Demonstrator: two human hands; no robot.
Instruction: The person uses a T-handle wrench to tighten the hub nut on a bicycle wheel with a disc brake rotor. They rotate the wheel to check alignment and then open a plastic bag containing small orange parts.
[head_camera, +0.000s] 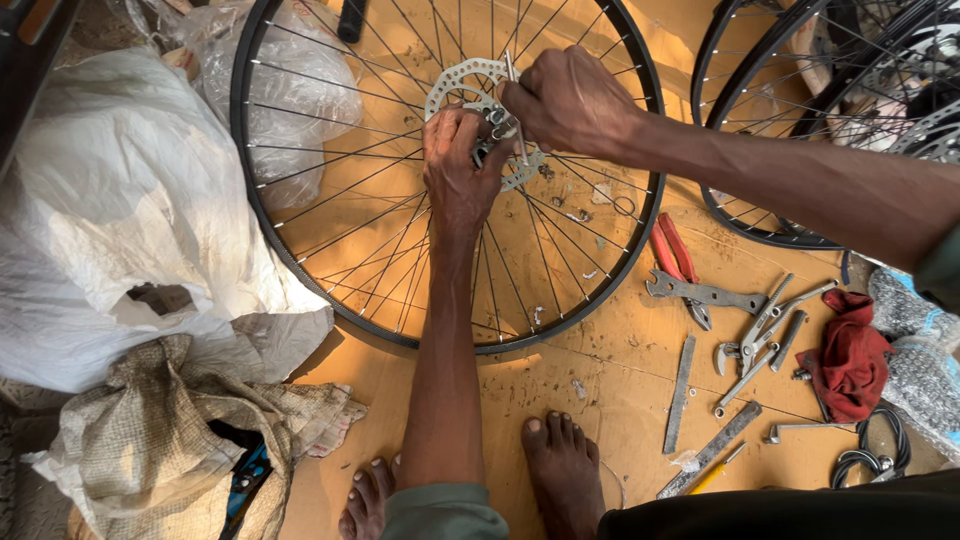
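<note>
Plywood flooring (600, 390), tan and scuffed, carries a black-rimmed, wire-spoked bicycle wheel (300, 270) lying flat before the person's bare feet (560, 470). At the wheel's centre, the left hand (458, 170) curls its grip around the metal hub (492, 135), fingers closed on it just below the silver perforated brake disc (462, 78). The right hand (570, 98) is fisted tightly about a slim steel hex key (514, 105), which stands upright at the disc's bolts.

Judged risks: the key could slip out of a bolt head and drive the knuckles into the disc's scalloped edge or the spokes; the left fingers, lying close against the disc, could be nicked if it turns; small loose hardware (580, 215) resting between the spokes could roll out of sight.

Room for movement is narrow. A white plastic sack (120, 210) and a coarse burlap bag (160, 440) press against the wheel's left rim. To the right, touching or nearly so, lie red-handled pliers (672, 250), flat grey wrenches (705, 293), metal strips (680, 390) and a dark red rag (850, 360). More spoked wheels (800, 120) crowd the far right, near the right forearm. Open floor remains only between the wheel's near rim and the feet.
</note>
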